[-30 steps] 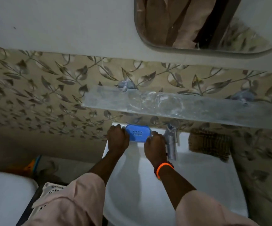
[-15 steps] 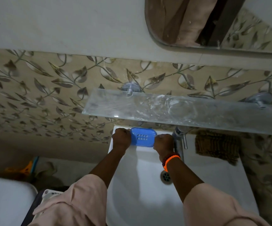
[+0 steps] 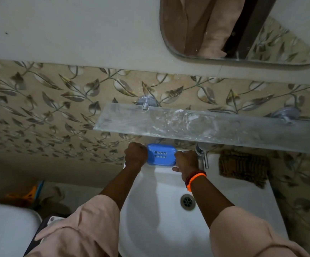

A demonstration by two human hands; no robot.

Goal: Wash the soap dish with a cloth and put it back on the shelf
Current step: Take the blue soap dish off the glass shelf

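The blue soap dish (image 3: 161,157) is held at the back rim of the white sink (image 3: 243,197), just under the front edge of the glass shelf (image 3: 206,129). It's gripped at both short ends: the left hand (image 3: 136,155) is curled round the left end, the right hand (image 3: 186,162) is closed on the right end, so the dish sits squarely between the two sets of fingers with its slotted middle left showing. A metal tap (image 3: 202,156) is seen just right of the right hand, and a brown cloth (image 3: 243,167) is lying on the sink rim beyond that. The shelf itself is streaked with white marks.
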